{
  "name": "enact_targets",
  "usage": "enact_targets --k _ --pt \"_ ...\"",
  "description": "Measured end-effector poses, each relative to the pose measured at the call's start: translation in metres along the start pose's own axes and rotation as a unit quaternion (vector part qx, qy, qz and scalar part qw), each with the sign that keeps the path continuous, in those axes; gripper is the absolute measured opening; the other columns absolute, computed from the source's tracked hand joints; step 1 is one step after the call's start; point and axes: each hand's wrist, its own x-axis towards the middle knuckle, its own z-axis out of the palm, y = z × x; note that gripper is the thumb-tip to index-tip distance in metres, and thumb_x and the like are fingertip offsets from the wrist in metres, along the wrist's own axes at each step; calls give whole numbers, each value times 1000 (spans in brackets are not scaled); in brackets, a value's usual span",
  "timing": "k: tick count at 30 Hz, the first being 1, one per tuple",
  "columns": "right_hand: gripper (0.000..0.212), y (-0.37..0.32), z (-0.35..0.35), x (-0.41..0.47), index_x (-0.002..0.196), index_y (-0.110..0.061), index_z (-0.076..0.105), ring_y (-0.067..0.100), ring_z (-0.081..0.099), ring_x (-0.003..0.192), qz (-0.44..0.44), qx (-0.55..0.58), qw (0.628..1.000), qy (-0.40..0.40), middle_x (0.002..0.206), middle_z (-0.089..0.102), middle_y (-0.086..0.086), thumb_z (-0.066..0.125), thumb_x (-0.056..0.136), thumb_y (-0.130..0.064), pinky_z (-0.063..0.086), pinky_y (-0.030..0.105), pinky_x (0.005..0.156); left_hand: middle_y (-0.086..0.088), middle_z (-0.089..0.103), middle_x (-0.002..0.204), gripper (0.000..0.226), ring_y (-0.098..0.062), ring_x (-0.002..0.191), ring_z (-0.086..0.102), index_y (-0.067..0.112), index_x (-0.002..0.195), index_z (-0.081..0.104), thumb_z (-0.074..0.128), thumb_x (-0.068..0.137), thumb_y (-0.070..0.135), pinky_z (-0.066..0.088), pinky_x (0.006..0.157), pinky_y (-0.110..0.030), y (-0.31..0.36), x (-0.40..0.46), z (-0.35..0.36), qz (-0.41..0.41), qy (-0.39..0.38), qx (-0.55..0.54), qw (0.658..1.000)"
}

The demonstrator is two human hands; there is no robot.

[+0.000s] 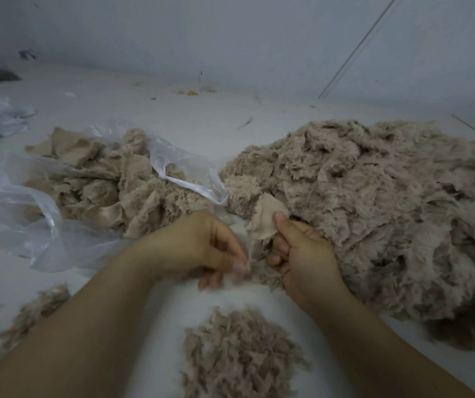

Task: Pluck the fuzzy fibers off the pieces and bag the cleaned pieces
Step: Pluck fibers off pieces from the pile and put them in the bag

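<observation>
The clear bag (173,165) held fuzzy pieces. Beside it, the right hand (302,254) gripped 1 piece (265,219); the left hand (202,248) pinched its fibers (249,261).

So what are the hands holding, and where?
The right hand grips a fabric piece by its lower part, thumb on top. The left hand pinches a fiber tuft at its edge.
</observation>
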Motion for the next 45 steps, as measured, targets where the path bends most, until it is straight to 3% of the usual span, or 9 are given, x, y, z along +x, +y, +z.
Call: enact_targets --k 3,7,11,16,26,33,36,40,45 --pt "50 1 -1 1 50 -25 44 11 29 46 -3 -17 1000 -8 50 31 -3 60 98 -27 34 20 40 -17 72 79 17 -17 52 67 -3 100 73 71 84 5 55 48 -25 4 -8 -1 -60 -208 47 975" --pt "47 1 -1 1 55 -20 42 11 29 44 -7 -28 999 -18 49 31 -2 59 98 -27 34 21 41 -10 60 53 35 -13 31 47 0 71 67 77 78 32 32 34 -16 7 0 10 -30 33 76 996" --pt "46 1 -2 1 54 -17 47 12 30 44 -13 -53 998 -32 49 32 -1 61 97 -26 32 23 41 -10 51 53 42 -17 33 43 5 80 57 81 64 35 29 34 -17 9 12 24 24 249 -8 968" --pt "28 0 -1 -2 69 -9 59 12 34 45 -15 -80 996 -33 49 37 -2 64 94 -22 34 23 42 -11 62 54 20 -18 34 47 -11 85 56 60 95 6 33 35 -19 8 19 35 34 290 -22 956" --pt "35 -3 3 -4 65 -13 61 9 30 43 -2 -34 999 -21 49 34 -2 57 99 -19 32 19 39 -6 58 48 25 -17 35 46 6 73 60 55 97 5 33 36 -22 9 18 33 45 342 -40 938" --pt "28 -1 1 -4 76 -11 72 11 37 46 -15 -68 998 -11 51 38 -2 59 97 -24 38 19 42 3 54 46 17 -4 44 54 14 74 64 59 82 0 41 43 -21 13 -3 -3 145 589 172 776" --pt "29 -1 2 -5 75 -10 72 10 38 44 -16 -68 997 -9 50 38 -3 59 97 -24 38 19 41 -1 57 59 9 -24 55 51 18 73 62 60 79 12 35 50 -28 5 -10 -23 14 590 435 680" --pt "28 -1 3 -4 76 -10 72 11 37 46 -15 -71 997 -5 51 38 -3 59 97 -23 38 19 41 -10 63 76 6 -32 71 65 14 80 66 61 82 11 37 55 -30 0 -9 -31 -193 505 546 640" --pt "27 0 2 -3 80 -8 70 13 37 49 -14 -70 997 -2 51 38 -3 57 98 -21 39 19 42 -3 54 63 8 -28 59 55 11 74 65 60 78 7 34 55 -29 2 -10 -28 -174 522 557 622"
